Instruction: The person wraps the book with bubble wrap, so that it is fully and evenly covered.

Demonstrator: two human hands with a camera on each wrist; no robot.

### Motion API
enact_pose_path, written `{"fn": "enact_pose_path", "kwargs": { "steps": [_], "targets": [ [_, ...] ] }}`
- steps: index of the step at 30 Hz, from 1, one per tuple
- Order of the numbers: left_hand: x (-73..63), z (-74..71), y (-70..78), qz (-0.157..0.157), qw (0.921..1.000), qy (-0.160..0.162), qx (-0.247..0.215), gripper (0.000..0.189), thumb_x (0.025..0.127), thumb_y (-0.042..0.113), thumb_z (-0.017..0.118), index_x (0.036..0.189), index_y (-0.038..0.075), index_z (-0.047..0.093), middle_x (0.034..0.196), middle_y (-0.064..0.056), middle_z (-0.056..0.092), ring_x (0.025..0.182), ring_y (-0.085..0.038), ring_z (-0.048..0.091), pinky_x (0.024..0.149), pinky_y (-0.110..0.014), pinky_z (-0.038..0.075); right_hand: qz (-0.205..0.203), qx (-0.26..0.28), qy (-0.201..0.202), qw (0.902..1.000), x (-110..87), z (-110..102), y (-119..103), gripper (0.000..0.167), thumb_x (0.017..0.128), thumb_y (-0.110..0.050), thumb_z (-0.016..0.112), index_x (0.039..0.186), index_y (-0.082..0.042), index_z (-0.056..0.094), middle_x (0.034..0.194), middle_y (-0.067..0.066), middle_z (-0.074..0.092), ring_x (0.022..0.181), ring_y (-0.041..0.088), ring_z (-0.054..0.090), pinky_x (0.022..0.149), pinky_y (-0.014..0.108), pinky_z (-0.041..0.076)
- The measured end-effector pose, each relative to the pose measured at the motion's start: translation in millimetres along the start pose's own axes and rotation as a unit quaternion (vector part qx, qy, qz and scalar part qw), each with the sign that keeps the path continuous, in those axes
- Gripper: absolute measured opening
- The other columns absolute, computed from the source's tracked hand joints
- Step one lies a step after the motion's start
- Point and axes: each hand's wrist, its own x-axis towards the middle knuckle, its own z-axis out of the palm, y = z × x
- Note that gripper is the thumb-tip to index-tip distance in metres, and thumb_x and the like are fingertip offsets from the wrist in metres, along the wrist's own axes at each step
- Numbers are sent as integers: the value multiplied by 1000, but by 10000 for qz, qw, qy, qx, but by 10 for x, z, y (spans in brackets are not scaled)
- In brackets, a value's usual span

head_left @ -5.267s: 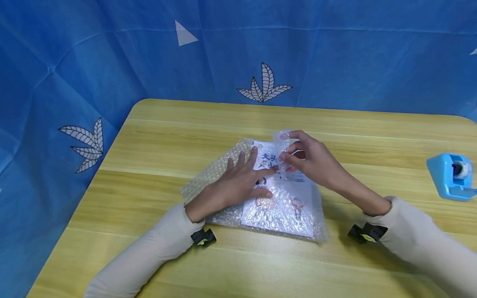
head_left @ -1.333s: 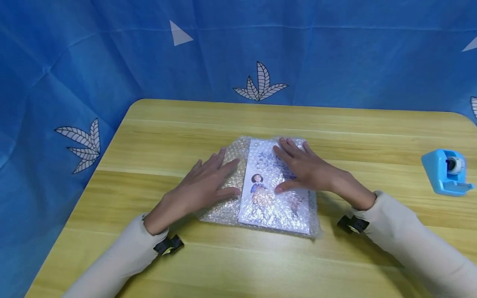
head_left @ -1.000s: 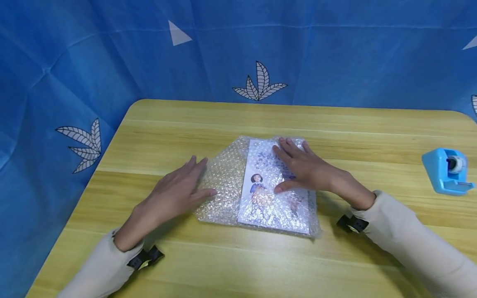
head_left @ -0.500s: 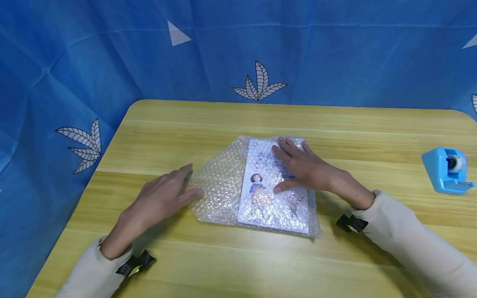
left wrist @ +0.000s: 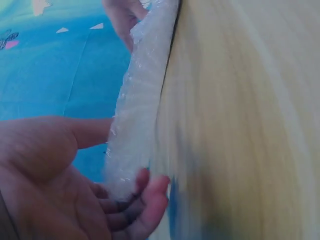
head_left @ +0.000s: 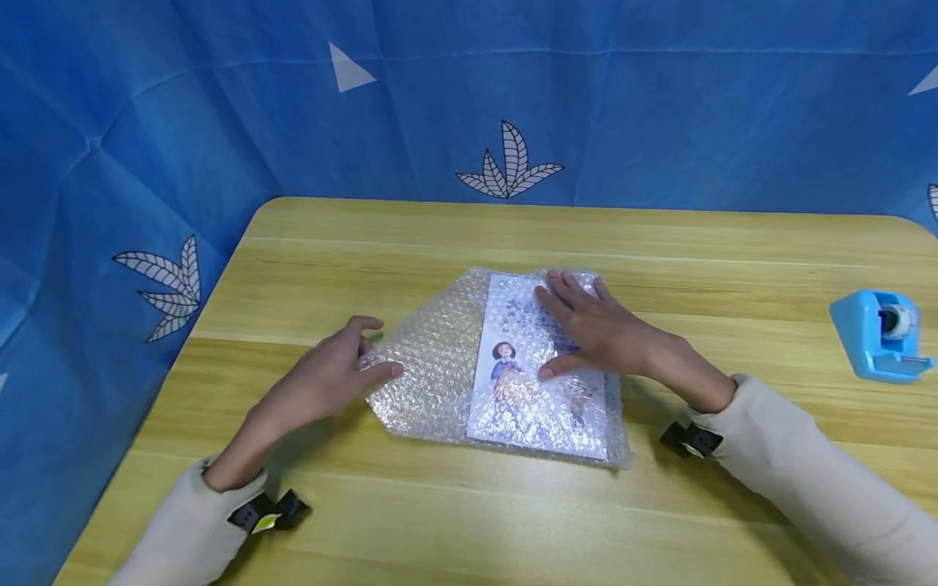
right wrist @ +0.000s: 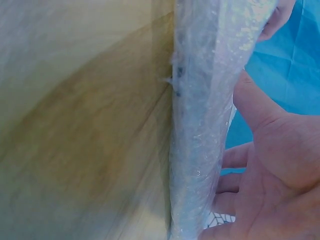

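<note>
Lying inside bubble wrap [head_left: 432, 374] is a printed booklet [head_left: 535, 415].

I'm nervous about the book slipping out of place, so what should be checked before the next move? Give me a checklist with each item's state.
1. Illustrated book under the bubble wrap: ok, the film lies over its cover.
2. Right hand steadying it: ok, spread on the wrap over the book.
3. Left hand on the wrap: ok, it pinches the left edge.
4. Left part of the wrap over the book: not ok, it lies out to the left.
5. Blue tape dispenser out of the way: ok, at the far right, apart from both hands.
6. Wrap taped down: cannot tell through the glare.
</note>
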Motion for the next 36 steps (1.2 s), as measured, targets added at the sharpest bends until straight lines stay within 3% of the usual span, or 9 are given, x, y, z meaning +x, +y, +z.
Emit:
{"fn": "enact_pose_path", "kwargs": {
  "steps": [2,4,10,15,20,27,31,36],
  "targets": [
    [25,-22,2,-52,9990,-139,-421,74,102,40,66,154,-3,35,106,-16,55,77,-23,50,65,-35,44,-1,18,-1,10000,-5,-2,-1,107,92,-52,74,162,7,18,168,32,4,155,49,1,119,72,0],
    [40,-39,14,9,9976,-141,-682,69,103,37,66,152,-2,37,108,-17,55,83,-24,52,70,-35,46,2,31,-4,10000,-7,-4,-5,107,92,-52,74,162,7,18,168,32,3,155,48,1,119,71,0],
    [40,-54,121,318,9885,150,-1468,56,105,21,63,150,-2,40,121,-20,55,98,-28,60,78,-37,54,22,24,-30,10000,-6,0,-14,108,93,-53,73,163,7,17,168,31,3,156,48,1,119,71,0],
    [-10,-32,302,524,9795,367,-1908,57,104,17,63,153,3,38,125,-19,60,108,-27,64,87,-36,55,8,0,-36,10000,-1,0,-10,107,93,-53,72,163,6,16,169,31,2,156,47,0,119,71,0],
    [-32,50,510,776,9683,335,-2350,61,103,12,62,156,4,33,127,-18,63,115,-29,66,94,-39,55,12,-56,-10,10000,4,3,-1,107,93,-52,73,162,7,17,168,32,3,156,47,1,119,72,1],
    [-15,216,733,1060,9638,196,-2437,59,104,12,61,156,12,34,136,-14,60,127,-32,59,104,-49,52,48,-75,-19,10000,19,2,-4,107,92,-53,73,162,7,18,168,32,5,156,47,2,119,72,2],
    [4,332,842,1263,9639,126,-2342,56,104,11,62,155,14,38,138,-10,61,129,-27,58,106,-46,51,58,-145,-9,9999,28,1,-8,107,93,-52,73,162,8,19,168,32,6,156,47,3,119,72,3],
    [47,516,936,1743,9628,-189,-2056,53,105,11,60,153,12,40,144,-9,61,132,-22,58,108,-39,50,93,-279,9,9996,39,4,-8,106,92,-53,74,162,7,20,168,32,8,156,47,5,119,72,5]
  ]
}}
